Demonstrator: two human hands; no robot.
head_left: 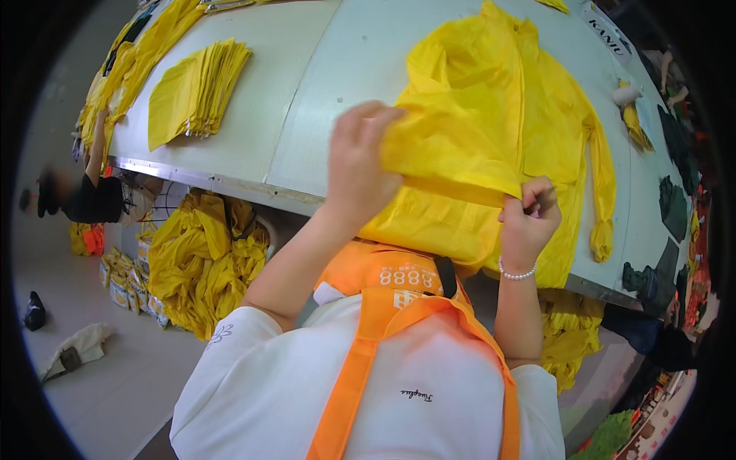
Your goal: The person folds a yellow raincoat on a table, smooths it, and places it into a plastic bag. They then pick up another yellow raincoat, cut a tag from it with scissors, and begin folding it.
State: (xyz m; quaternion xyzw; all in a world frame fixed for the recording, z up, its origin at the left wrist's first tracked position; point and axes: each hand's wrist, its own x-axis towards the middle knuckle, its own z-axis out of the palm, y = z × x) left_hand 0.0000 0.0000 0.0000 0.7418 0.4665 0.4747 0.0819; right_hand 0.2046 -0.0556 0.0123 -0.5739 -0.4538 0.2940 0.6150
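A yellow rain jacket is spread over the table in front of me, its near edge hanging past the table's front. My left hand is closed on one part of the jacket and holds it raised off the tabletop; it is slightly blurred. With bent fingers, my right hand pinches the jacket's fabric near its middle, lower down. Between both hands a flap of the fabric stretches, lifted above the rest. One sleeve lies out to the right, its end near the table's front edge.
The pale table has a metal front edge. A stack of folded yellow pieces lies to the left. Under the table sits a heap of yellow garments. Another person works at far left. Dark items lie at right.
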